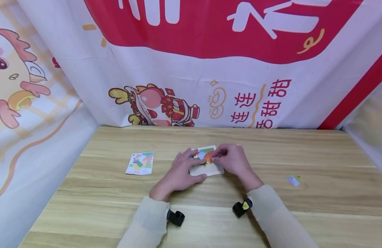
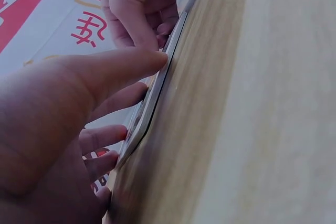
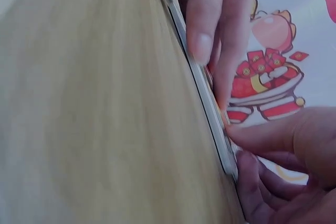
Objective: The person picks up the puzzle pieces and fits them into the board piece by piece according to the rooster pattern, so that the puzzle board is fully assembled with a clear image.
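A thin white board point(image 1: 209, 169) with a colourful picture on its upper part lies on the table between the hands. The left hand point(image 1: 182, 172) spreads over its left side, thumb on the near edge and fingers on the picture. At the right side, the right hand point(image 1: 232, 159) has its thumb and index finger together over an orange part of the picture; whether a piece is between them is hidden. The left wrist view shows the left thumb point(image 2: 126, 69) on the board's edge point(image 2: 157, 90). In the right wrist view the right thumb point(image 3: 268, 137) touches the board's face near a corner.
A picture card point(image 1: 140, 163) of a pale bird lies left of the board. To the right is a small purple and green piece point(image 1: 293, 180). Something small and yellowish shows just behind the right hand. A printed cloth point(image 1: 178, 69) hangs along the table's back edge.
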A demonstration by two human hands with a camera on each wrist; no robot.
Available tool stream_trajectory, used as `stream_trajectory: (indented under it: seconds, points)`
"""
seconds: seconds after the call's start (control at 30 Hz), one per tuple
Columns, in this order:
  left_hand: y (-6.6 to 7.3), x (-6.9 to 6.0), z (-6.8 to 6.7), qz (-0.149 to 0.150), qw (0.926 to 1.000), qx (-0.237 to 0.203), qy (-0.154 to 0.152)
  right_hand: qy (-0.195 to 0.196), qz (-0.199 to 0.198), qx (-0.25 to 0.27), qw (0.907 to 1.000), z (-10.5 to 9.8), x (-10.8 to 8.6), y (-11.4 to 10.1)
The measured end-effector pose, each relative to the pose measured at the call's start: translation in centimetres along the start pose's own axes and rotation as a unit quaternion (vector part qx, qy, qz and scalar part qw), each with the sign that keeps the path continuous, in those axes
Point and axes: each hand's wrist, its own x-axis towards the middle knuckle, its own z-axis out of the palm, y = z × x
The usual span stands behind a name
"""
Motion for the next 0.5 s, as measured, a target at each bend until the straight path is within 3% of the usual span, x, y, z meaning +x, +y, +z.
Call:
stream_trajectory:
  seconds: [0.23,0.5]
  points:
    - [0.19,0.01,-0.11,-0.002,1.0000,-0.007,0.003,-0.032,0.014,0.022,0.9991,-1.07,0.06,0.60]
    - [-0.25,-0.12,0.01,0.000,0.9997,-0.025,0.009,-0.030,0.018,0.015,0.9993,-0.99,-0.04,0.33]
